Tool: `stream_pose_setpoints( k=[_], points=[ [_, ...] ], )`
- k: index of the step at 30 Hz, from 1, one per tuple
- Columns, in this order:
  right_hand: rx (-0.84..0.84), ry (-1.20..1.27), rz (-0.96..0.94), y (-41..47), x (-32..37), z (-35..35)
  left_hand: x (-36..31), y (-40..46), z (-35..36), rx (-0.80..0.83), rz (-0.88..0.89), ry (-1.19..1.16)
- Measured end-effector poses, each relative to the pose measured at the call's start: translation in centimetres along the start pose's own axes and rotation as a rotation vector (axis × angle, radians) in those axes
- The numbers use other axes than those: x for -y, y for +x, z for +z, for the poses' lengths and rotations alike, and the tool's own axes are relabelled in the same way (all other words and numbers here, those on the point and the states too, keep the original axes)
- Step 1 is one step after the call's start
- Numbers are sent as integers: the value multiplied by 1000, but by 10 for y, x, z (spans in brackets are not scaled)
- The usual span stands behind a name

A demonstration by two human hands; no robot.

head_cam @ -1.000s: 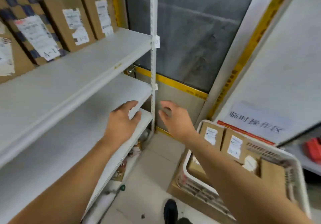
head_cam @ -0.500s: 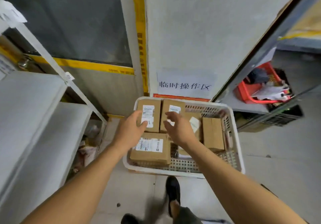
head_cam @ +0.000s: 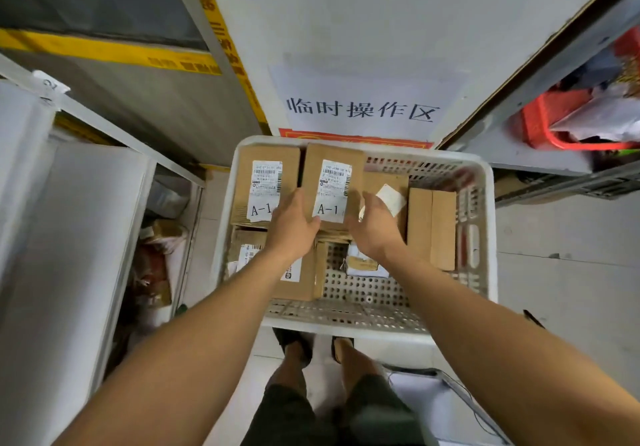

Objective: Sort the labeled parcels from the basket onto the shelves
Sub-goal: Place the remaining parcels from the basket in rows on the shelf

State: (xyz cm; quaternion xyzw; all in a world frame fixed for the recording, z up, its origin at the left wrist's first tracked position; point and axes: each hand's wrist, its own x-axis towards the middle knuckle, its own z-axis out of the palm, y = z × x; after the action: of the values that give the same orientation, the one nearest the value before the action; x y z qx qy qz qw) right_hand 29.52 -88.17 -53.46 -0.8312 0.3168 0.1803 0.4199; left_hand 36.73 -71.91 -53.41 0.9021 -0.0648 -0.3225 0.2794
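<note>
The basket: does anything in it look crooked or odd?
One box toward the back of the basket carries its white label turned at an angle, unlike the straight A-1 labels beside it.

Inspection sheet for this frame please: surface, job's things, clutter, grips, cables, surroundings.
Surface: pale tiled floor under the white basket.
Job's things: two upright parcels marked A-1; more boxes beside and below.
Clutter: red bin of paper, far right.
Grips: left hand and right hand flank the second parcel; grip not confirmed.
Cables: thin cable on floor, lower right.
Surroundings: white shelves left; wall sign.
</note>
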Motion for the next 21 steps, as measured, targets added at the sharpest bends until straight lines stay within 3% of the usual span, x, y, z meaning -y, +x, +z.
stream_pose_setpoints(
  k=[6,11,15,21],
  points=[
    [35,187,177,31,-9,23,-1,14,23,-28,-7,49],
    [29,375,230,36,-18,21,-2,23,30,17,-117,-42],
    [11,503,180,29,-14,6,-6,22,19,-34,-119,-216],
    [-8,595,-15,-17,8,-25,-13,-6,-25,-117,26,-309]
  ],
)
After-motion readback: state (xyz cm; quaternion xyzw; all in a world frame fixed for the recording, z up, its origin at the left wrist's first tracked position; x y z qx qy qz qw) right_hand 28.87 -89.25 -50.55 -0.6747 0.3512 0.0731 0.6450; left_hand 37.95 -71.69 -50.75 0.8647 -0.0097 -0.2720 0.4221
